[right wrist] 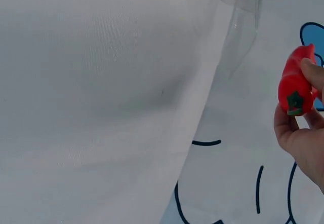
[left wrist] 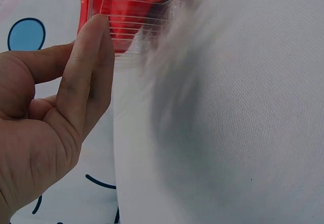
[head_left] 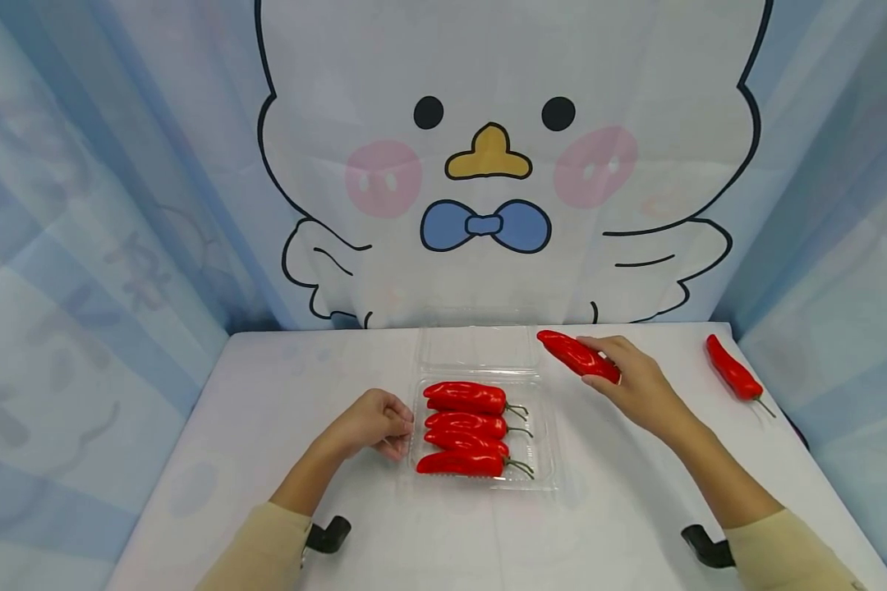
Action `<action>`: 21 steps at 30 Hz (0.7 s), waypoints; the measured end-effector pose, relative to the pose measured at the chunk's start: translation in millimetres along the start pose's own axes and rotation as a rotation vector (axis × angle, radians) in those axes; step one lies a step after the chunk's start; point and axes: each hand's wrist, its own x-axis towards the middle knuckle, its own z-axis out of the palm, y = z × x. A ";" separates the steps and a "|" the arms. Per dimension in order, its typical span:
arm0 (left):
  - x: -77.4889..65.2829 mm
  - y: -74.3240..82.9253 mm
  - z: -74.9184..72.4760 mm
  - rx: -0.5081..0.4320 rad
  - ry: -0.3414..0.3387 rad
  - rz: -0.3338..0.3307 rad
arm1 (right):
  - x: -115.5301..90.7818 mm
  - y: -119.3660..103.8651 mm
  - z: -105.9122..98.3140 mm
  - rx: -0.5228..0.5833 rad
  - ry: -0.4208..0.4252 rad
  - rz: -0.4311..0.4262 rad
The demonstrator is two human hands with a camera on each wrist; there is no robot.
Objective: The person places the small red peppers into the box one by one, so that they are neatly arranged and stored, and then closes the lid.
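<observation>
A clear plastic clamshell box [head_left: 547, 447] lies on the table with its lid folded back, and several red chili peppers [head_left: 464, 464] lie side by side in it, green stems to the right. At the box's left edge, my left hand [head_left: 379, 424] pinches the rim between thumb and fingers, as the left wrist view also shows beside the ridged wall [left wrist: 134, 19]. Just right of the lid, my right hand [head_left: 636, 386] holds another red chili pepper [head_left: 572, 351] above the table. The right wrist view shows this pepper [right wrist: 295, 82] with its green cap toward the camera.
One more red chili pepper [head_left: 735, 369] lies near the table's right edge. The open lid [head_left: 480, 349] reaches to the table's back edge. Behind the table [head_left: 488, 542] hangs a curtain [head_left: 488, 287] printed with a cartoon bird.
</observation>
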 end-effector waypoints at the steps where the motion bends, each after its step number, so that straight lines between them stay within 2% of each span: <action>1: -0.2 0.3 0.0 0.000 0.000 -0.001 | 0.5 -1.4 1.6 -0.001 -0.003 -0.012; 13: -2.6 0.1 0.5 0.005 -0.007 0.026 | 6.4 -25.2 17.9 0.030 -0.074 -0.066; 21: -1.6 2.1 -0.7 0.001 -0.007 0.001 | 9.5 -41.7 27.8 0.022 -0.107 -0.120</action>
